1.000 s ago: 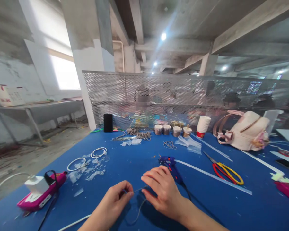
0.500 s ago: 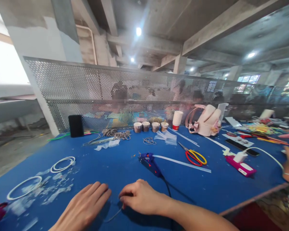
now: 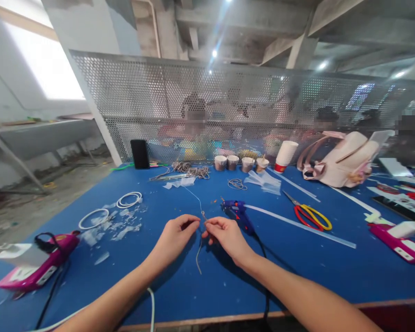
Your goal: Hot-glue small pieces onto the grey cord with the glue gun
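Observation:
A thin grey cord point(image 3: 198, 262) hangs between my two hands over the blue table, its loose tail curving down toward me. Its upper part looks twisted or knotted, and a fine pale strand runs on from there toward the back. My right hand point(image 3: 226, 235) pinches the cord just below the twisted part. Close beside it, my left hand point(image 3: 178, 234) has thumb and forefinger pressed together at the same cord. The exact grip of the left fingertips is too small to make out. A blue glue gun point(image 3: 240, 214) lies right of my hands with a clear glue stick in it.
Red-and-yellow scissors point(image 3: 311, 216) lie to the right. White rings point(image 3: 94, 218) and clear scraps lie left. Magenta power strips point(image 3: 38, 265) sit at both sides. Paper cups point(image 3: 220, 162), coiled cord point(image 3: 237, 184) and a pink backpack point(image 3: 346, 159) stand along the perforated screen point(image 3: 141, 92).
My hands have come together, and the left hand has gone from lying flat to pinching at the cord. The cord is raised between them. The head view has turned left and down.

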Motion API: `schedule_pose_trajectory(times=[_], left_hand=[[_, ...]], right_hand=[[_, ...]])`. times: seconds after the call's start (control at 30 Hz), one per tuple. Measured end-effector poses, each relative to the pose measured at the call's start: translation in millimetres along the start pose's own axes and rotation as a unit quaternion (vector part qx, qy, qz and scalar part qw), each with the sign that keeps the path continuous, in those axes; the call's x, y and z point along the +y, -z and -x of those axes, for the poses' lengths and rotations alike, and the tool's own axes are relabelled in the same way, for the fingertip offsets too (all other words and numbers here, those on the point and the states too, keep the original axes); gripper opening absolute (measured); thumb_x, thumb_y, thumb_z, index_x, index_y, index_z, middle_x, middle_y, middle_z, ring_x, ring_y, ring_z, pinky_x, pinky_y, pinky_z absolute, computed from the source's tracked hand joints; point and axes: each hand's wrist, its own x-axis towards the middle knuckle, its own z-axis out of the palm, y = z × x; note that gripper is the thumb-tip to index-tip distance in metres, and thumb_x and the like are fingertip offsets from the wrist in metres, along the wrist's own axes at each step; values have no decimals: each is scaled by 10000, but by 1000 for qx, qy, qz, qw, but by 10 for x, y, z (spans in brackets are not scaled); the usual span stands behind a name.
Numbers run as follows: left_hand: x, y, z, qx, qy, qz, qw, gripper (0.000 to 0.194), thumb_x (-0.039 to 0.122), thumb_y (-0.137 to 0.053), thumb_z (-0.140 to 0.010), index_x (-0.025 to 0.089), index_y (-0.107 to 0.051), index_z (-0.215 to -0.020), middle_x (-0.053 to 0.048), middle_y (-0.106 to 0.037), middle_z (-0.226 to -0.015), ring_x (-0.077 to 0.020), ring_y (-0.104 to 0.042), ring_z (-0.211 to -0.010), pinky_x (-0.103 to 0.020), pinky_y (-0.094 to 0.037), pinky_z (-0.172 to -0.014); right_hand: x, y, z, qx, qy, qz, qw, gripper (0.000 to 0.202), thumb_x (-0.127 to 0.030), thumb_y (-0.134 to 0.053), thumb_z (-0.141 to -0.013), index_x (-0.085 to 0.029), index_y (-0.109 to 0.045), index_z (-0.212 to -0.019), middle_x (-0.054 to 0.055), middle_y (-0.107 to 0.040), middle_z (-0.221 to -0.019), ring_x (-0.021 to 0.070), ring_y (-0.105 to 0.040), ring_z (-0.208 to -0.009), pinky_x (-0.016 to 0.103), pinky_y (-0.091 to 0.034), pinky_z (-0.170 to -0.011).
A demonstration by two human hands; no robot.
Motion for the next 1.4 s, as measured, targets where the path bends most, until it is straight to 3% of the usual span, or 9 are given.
schedule_pose_trajectory(times=[0.13,0.43,0.77,0.87,1.0,1.1,1.2,1.4], left_hand=[[-4,-162,-94,-45,86,161,982,219,333,-621,-721,139,-662,-627,-16,-595,-526,-126,-505,-518,-237,-385,-540],[-105,-243,-163,-25,126,283,950,214,294,-724,-641,134,-624,-743,10,-598,-561,-95,-512,-480,-225,-404,-508],[-39,-151,-138,4,119,201,972,169,299,-677,-658,145,-612,-633,41,-504,-427,-84,-418,-388,-206,-329,-414],[12,-131,-141,21,105,226,968,106,238,-685,-622,148,-630,-627,25,-558,-529,-86,-471,-450,-216,-377,-466],[60,-142,-154,-16,126,287,949,96,195,-706,-591,137,-629,-588,-35,-654,-767,-96,-549,-552,-234,-420,-535],[45,-177,-165,-46,141,302,942,111,212,-710,-603,136,-635,-634,-26,-640,-640,-105,-528,-481,-250,-412,-492],[9,-201,-187,-29,125,274,953,102,191,-697,-602,139,-636,-666,-1,-609,-553,-112,-517,-459,-253,-415,-482],[13,-176,-236,-2,44,157,987,66,170,-671,-621,164,-621,-665,2,-650,-640,-123,-566,-584,-241,-448,-581]], right_hand=[[17,-4,-6,-11,55,29,998,261,-399,-586,-752,-146,-648,-751,17,-667,-625,98,-532,-474,217,-399,-469],[-11,2,8,6,79,68,995,219,-359,-563,-782,-149,-610,-741,17,-659,-605,108,-551,-482,221,-434,-482],[0,18,-6,24,54,73,996,211,-375,-568,-758,-164,-588,-758,4,-650,-611,108,-536,-451,226,-414,-445],[19,8,-11,7,52,51,997,247,-407,-576,-760,-162,-588,-740,5,-650,-604,107,-540,-450,223,-410,-443],[60,5,-33,-5,42,18,999,302,-447,-592,-758,-146,-596,-737,21,-661,-628,102,-554,-458,222,-419,-467],[66,5,-42,-12,41,-2,999,318,-463,-603,-745,-145,-593,-748,21,-659,-637,104,-564,-471,225,-425,-480],[37,-3,-35,-18,36,-17,999,316,-466,-624,-723,-152,-593,-737,15,-651,-640,111,-573,-508,231,-436,-509],[-4,-5,-57,7,20,-62,998,295,-445,-682,-666,-159,-627,-711,-16,-608,-596,108,-531,-527,224,-411,-503]])
